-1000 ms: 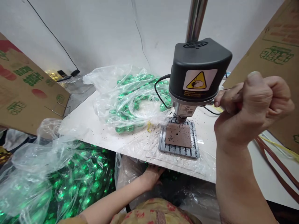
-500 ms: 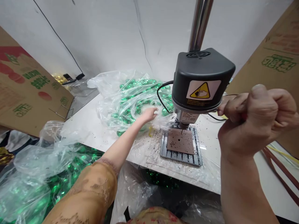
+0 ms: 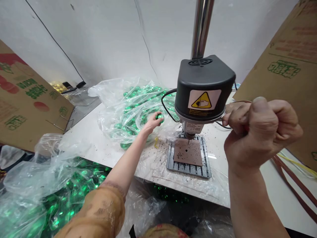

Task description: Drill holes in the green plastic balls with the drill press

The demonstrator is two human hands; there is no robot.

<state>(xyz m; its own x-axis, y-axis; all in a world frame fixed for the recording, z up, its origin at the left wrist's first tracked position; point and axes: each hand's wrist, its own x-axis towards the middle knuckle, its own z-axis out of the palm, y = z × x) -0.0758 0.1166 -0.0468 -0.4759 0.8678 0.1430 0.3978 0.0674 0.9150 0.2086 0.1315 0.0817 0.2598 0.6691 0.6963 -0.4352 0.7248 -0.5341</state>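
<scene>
My left hand (image 3: 151, 123) pinches a shiny green ball (image 3: 159, 116) between thumb and fingers, over the opened clear plastic bag (image 3: 106, 114) of green balls. My right hand (image 3: 262, 132) is wrapped round the feed handle at the right side of a small black drill press (image 3: 205, 81); most of the handle is hidden in the fist. Below the drill chuck (image 3: 190, 135), a brown square board (image 3: 182, 157) with a small round hole lies on the slotted metal base (image 3: 170, 162). Dark shavings are scattered over the board, base and tabletop.
A second plastic bag of green balls (image 3: 71, 188) sits below the table's front-left edge. Printed cardboard boxes stand at left (image 3: 27, 99) and right (image 3: 279, 76). The steel column (image 3: 201, 29) rises behind the drill head, and a black cable (image 3: 162, 99) loops at its left.
My left hand has come up slightly out of the bag, and a green ball now shows in its fingers. My right hand keeps its hold on the handle. The view has shifted slightly.
</scene>
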